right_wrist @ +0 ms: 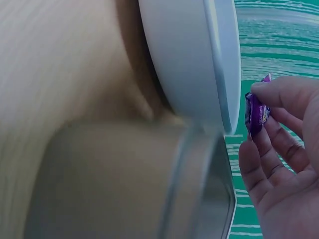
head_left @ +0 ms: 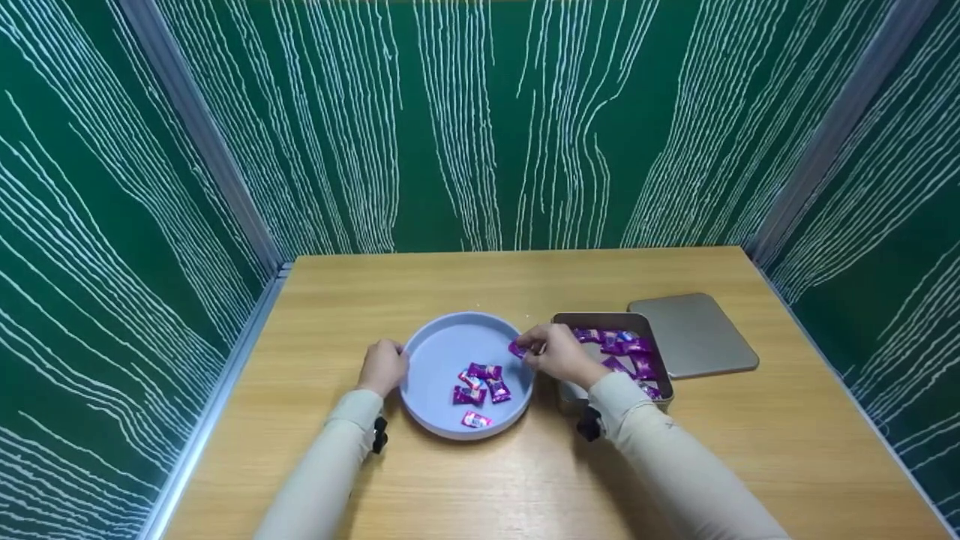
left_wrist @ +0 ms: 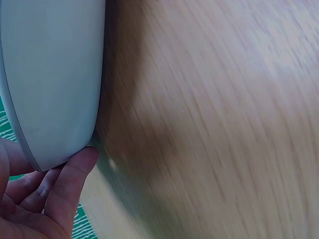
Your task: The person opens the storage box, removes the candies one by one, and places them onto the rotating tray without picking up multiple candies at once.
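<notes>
My left hand (head_left: 384, 367) grips the left rim of a round pale-blue plate (head_left: 431, 367) with a raised edge. In the left wrist view the thumb is on one side of the plate's wall (left_wrist: 55, 89) and the fingers on the other. Several purple wrapped candies (head_left: 469, 395) lie in the plate, with a pinker one (head_left: 475, 420) near its front. My right hand (head_left: 559, 354) pinches a purple wrapped candy (right_wrist: 256, 112) between thumb and fingers, at the plate's right rim. Under the right forearm stands a square metal tin (head_left: 661, 360) holding several more purple candies (head_left: 626, 343).
A flat metal lid (head_left: 697, 334) lies on the wooden table (head_left: 360, 300) beside the tin, at its right. Green panels with white streaks (head_left: 450, 127) rise behind the table and at both sides.
</notes>
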Tool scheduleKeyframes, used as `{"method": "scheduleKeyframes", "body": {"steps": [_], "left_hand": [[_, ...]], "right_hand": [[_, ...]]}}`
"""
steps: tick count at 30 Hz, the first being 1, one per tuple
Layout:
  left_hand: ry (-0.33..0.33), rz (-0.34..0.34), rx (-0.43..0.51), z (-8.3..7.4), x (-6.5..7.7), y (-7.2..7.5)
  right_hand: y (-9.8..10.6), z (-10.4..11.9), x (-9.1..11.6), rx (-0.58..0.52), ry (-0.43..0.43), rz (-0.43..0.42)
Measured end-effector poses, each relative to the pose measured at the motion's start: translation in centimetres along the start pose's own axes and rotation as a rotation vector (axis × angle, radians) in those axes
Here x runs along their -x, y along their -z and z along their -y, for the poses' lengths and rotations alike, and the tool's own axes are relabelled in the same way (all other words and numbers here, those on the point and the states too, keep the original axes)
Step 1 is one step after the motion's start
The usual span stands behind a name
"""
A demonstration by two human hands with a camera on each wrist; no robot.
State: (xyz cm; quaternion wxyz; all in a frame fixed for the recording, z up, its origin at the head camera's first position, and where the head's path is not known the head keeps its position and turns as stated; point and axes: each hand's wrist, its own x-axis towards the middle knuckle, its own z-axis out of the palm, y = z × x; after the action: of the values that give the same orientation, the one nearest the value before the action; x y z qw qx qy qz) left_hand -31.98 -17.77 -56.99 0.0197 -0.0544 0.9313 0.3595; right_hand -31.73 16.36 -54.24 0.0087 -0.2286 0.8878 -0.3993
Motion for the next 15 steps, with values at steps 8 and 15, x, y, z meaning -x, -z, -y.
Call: {"method": "scheduleKeyframes", "body": {"steps": [8, 15], "left_hand": [[0.014, 0.019, 0.011, -0.3, 0.0, -0.2], [0.019, 0.021, 0.034, -0.2, 0.3, 0.0]], "right_hand": [[-2.1, 0.7, 0.0, -0.067, -0.009, 0.055], [-3.2, 1.2, 0.2, -0.013, -0.007, 0.095]]}}
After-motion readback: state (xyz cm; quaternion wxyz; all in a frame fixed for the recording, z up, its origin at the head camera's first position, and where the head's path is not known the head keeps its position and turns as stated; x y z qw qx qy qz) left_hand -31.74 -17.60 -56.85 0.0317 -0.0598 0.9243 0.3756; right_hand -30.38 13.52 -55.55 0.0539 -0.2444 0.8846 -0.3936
